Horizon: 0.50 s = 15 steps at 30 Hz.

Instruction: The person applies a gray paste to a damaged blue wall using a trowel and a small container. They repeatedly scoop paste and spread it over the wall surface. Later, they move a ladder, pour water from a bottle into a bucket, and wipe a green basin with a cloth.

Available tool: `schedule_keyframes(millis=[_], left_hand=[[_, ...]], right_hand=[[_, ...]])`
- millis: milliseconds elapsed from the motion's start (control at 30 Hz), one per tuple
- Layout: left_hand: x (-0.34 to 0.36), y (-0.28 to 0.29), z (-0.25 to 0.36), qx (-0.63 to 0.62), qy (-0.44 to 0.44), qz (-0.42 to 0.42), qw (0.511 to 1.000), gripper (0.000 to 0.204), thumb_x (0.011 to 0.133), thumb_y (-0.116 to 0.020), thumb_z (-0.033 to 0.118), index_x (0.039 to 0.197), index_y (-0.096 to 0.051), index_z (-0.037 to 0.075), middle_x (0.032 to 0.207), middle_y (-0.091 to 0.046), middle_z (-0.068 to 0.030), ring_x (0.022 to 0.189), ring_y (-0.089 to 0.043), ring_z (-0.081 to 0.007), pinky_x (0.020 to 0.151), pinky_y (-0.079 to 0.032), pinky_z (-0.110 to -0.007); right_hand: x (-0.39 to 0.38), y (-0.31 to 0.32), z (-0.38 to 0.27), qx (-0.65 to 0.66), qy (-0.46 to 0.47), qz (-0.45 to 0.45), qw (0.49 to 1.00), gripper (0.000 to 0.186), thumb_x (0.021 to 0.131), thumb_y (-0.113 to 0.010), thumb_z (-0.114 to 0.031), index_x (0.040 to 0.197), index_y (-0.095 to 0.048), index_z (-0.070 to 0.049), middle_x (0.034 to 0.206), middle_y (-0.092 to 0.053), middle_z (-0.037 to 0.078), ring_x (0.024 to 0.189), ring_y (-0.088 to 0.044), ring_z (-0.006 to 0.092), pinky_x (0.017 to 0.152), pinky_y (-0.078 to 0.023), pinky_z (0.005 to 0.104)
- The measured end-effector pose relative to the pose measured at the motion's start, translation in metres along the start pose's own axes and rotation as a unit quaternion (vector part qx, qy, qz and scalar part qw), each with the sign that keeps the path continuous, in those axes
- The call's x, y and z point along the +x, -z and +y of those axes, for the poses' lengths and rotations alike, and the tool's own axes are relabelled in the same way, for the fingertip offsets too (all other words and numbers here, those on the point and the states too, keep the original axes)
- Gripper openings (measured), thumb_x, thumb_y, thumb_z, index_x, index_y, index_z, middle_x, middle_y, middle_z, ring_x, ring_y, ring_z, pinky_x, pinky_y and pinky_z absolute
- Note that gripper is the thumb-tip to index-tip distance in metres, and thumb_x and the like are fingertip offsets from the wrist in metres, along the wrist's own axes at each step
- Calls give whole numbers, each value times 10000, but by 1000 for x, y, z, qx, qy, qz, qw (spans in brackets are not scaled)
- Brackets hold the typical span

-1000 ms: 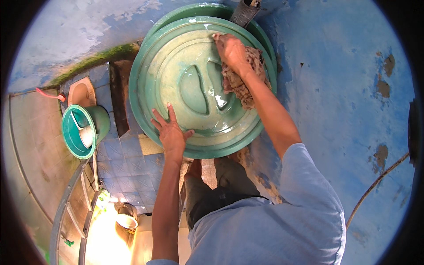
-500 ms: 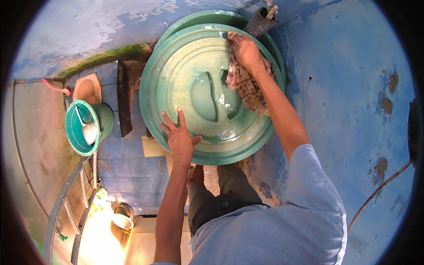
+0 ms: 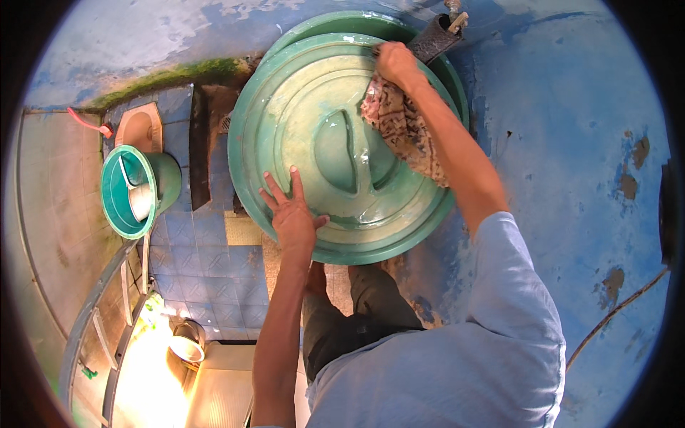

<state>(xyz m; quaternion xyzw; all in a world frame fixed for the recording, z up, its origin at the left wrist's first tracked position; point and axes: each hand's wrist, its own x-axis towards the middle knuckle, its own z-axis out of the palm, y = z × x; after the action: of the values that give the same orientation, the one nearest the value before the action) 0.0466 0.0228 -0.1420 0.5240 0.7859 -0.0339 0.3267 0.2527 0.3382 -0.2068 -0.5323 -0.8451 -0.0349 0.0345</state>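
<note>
In front of me a large round green lid lies wet and shiny over a green tub, whose rim shows past the lid at the far side. My left hand rests flat on the lid's near left part, fingers spread. At the far right of the lid, my right hand is closed on a patterned brown and pink cloth. The cloth trails down from the fist over the lid's right side and partly covers the moulded grip at its centre.
A pipe in a dark sleeve juts over the tub's far right rim. Blue walls close in at the right and back. To the left stand a green bucket with a dipper inside, a squat toilet and a metal rail.
My right hand has shifted slightly farther and to the right along the lid's edge, dragging the cloth with it. My left hand stays spread on the lid. The view has shifted a little.
</note>
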Motion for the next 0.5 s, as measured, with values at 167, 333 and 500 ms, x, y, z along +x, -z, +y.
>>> schedule_keyframes(millis=[167,333,500], left_hand=[[-2,-2,0,1,1,4,1000,1248,513,-904,287,1511,-157,232,1535,-3,-269,1367,-182,-519,1073,-389,-417],[-2,-2,-2,0,-13,16,1000,1248,503,-907,294,1508,-170,232,1529,-10,-280,1359,-188,-529,1062,-399,-429],[-2,0,-1,13,-14,12,1000,1248,499,-908,293,1507,-176,229,1529,-15,-279,1354,-197,-534,1053,-406,-438]], right_hand=[[3,-3,-19,140,13,-6,990,301,861,-422,-155,996,-660,-28,1048,-591,272,943,-575,425,861,-474,473],[-5,11,1,147,-60,188,969,213,842,-513,-133,942,-681,-49,906,-614,227,832,-585,418,763,-489,488],[35,-19,-71,115,2,182,976,216,819,-521,-102,943,-691,-51,899,-652,186,859,-622,333,823,-497,438]])
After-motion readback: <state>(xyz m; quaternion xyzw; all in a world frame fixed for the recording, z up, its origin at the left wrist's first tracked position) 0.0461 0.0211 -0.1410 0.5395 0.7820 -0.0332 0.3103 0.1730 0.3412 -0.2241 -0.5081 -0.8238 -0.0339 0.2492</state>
